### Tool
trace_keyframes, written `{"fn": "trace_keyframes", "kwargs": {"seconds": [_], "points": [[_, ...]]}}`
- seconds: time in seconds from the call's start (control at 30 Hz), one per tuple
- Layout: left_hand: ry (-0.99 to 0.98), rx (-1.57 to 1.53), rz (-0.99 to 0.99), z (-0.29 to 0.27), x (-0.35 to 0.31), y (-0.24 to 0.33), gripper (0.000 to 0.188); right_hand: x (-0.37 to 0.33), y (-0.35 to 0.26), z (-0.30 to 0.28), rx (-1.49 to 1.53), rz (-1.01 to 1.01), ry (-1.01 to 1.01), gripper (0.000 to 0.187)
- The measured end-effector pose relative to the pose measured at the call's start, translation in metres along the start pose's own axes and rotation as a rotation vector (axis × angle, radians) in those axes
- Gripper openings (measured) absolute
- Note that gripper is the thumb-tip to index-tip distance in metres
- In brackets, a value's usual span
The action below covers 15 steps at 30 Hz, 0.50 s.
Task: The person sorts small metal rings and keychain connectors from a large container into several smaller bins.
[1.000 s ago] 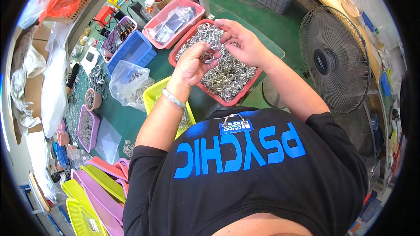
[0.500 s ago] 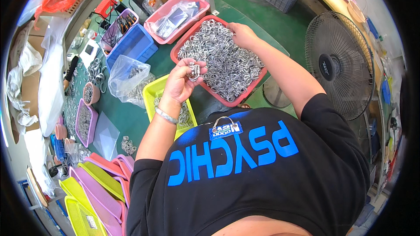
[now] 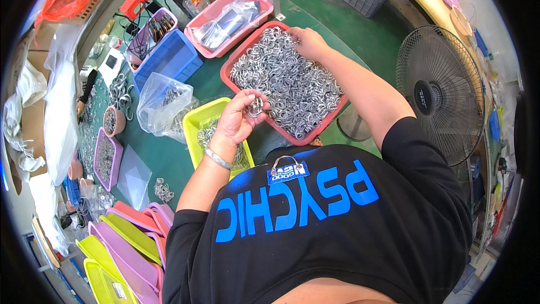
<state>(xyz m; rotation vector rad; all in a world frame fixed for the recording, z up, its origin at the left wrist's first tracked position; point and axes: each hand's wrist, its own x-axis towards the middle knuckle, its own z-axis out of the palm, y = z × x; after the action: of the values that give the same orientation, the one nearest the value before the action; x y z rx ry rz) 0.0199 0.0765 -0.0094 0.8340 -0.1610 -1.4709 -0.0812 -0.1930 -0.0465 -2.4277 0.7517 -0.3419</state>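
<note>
A red plastic basket stands in front of me, heaped with silvery metal rings, some of them looking like open loops. Above its near left edge, my left hand is closed around a few metal rings, palm turned up. Across the basket, my right hand reaches down into the pile by the far rim. Its fingers are curled, and the fingertips are partly hidden, so what they grip does not show. Beneath my left wrist sits a yellow-green basket with smaller metal pieces in it.
A clear bag of metal parts lies left of the yellow-green basket. Beyond are a blue bin and a pink basket with plastic-bagged items. A fan stands at the right. Stacked baskets lie lower left. Another person's hand shows far left.
My left hand has moved slightly down in the picture and the rings in it have turned. My right hand stays at the pile's far edge, shifted slightly left. The whole view has shifted a little.
</note>
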Motion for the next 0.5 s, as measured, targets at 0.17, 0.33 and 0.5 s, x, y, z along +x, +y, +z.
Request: {"fn": "trace_keyframes", "kwargs": {"seconds": [0.17, 0.33, 0.5], "points": [[0.041, 0.027, -0.009, 0.0, 0.007, -0.002, 0.02, -0.003, 0.004, -0.001, 0.526, -0.02, 0.006, 0.043], [0.034, 0.013, -0.008, 0.006, 0.014, -0.003, 0.026, -0.019, -0.024, -0.021, 1.079, 0.096, -0.217, 0.042], [0.041, 0.016, -0.017, 0.023, 0.018, 0.0, 0.027, -0.041, -0.063, -0.034, 1.319, 0.063, -0.319, 0.038]]}}
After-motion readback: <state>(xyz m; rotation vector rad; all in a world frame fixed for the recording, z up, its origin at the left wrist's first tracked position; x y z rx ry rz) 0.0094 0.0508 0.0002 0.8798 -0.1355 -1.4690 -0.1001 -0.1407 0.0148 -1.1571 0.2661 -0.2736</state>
